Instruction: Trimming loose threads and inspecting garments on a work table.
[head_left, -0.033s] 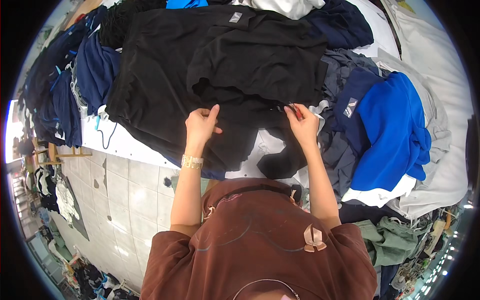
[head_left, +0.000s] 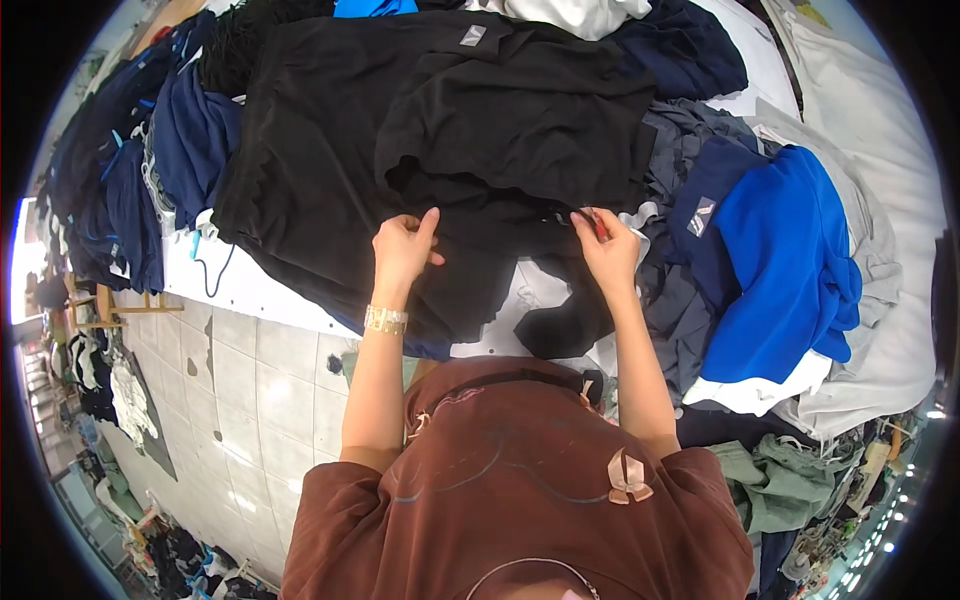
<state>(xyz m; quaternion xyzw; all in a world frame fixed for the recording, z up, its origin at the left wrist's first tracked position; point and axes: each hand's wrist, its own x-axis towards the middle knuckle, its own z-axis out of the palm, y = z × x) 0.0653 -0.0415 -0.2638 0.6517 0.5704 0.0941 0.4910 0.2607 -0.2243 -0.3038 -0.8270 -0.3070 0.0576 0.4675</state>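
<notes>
A large black garment (head_left: 320, 130) lies spread over the white table, with a folded black piece (head_left: 520, 110) on top of it. My left hand (head_left: 402, 248) is closed at the near edge of the black cloth, thumb up, and seems to pinch it; the cloth between the fingers is hard to make out. In my right hand (head_left: 610, 250) are small red-handled thread snips (head_left: 599, 226), their tips close to the black fabric. A narrow black part of the garment (head_left: 565, 325) hangs near the table's front edge, between my forearms.
Dark blue garments (head_left: 195, 140) are piled at the left. On the right lie a bright blue garment (head_left: 790, 260), a navy piece (head_left: 700, 210) with a silvery label and grey cloth (head_left: 670, 320). White table surface (head_left: 265, 290) shows at the front left, above a tiled floor (head_left: 265, 390).
</notes>
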